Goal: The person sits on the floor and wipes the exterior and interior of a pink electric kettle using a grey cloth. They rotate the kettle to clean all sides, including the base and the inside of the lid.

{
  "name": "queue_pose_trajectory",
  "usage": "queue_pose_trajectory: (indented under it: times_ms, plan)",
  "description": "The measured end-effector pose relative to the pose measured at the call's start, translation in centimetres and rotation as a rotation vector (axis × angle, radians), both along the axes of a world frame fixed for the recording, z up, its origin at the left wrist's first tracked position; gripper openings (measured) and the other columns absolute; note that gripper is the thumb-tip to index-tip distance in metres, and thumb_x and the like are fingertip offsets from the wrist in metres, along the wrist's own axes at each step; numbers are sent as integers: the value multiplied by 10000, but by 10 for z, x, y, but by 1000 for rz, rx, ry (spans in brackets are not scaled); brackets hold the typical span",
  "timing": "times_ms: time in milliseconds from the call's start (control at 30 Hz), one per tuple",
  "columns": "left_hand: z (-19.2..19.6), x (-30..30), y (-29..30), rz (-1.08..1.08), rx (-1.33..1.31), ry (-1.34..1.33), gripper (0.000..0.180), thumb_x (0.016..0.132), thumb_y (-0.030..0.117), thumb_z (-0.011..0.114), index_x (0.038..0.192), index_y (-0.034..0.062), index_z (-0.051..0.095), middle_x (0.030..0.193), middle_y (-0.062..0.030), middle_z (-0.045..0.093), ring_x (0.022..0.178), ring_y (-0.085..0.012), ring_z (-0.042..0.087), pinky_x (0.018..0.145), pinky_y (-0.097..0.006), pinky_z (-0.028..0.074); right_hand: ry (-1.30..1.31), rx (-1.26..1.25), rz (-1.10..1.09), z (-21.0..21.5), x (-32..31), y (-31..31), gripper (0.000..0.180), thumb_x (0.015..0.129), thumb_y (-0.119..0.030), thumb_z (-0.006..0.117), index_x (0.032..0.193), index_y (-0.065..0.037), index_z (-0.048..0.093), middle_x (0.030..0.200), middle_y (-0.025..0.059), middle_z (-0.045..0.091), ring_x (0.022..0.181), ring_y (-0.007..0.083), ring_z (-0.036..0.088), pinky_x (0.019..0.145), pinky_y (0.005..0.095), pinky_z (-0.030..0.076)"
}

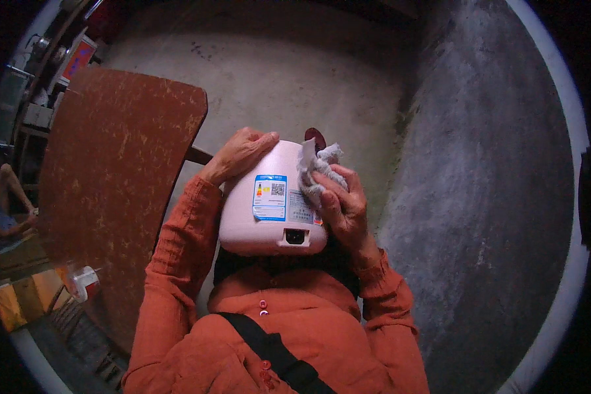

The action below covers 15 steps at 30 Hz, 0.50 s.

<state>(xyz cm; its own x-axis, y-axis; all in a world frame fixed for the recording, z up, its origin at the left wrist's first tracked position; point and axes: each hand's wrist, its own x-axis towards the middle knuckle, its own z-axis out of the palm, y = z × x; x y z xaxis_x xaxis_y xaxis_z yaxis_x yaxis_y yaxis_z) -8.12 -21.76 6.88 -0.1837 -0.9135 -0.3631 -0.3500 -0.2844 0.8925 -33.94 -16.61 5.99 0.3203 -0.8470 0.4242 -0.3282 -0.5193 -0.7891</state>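
A pale pink, rounded electric appliance (243, 223), which looks like a rice cooker, rests against my lap. Its side bears a blue-edged energy label (270, 209) and a grey label, with a dark power socket (295, 237) low down. My left hand (243, 154) grips the far left edge of the cooker, the thumb lying along its top. Bunched in my right hand (348, 209) is a greyish-white cloth (316, 164), pressed to the cooker's right side. Part of the grey label is covered by the cloth and fingers.
To my left stands a worn brown wooden table (121, 138). A white-and-red container (85, 284) is near its lower left edge. Beyond the table, a person's bare limbs (13, 203) show. A grey wall (486, 177) rises on the right. Past the cloth is a dark red rounded thing (314, 136).
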Motion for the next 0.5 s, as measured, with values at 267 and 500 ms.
queue_pose_trajectory:
  times_ms: [267, 500]
  plan:
    - [-17, 3, 14, 144, -47, 174, 457, 974, 426, 485, 720, 64, 601, 623, -10, 541, 509, -74, 482, 460, -224, 390, -45, 325, -235, -28, -46, -17, 279, 945, -255, 573, 1108, -71, 705, 1166, 172, 580, 1056, 339, 577, 932, 420, 437]
    - [-25, -8, 18, 207, -72, 433, 452, 974, 428, 470, 709, 79, 582, 631, 8, 541, 534, -65, 482, 479, -231, 384, -153, 119, 136, 10, -31, -24, 274, 924, -238, 589, 1074, -39, 703, 1172, 200, 565, 1129, 360, 517, 985, 431, 396]
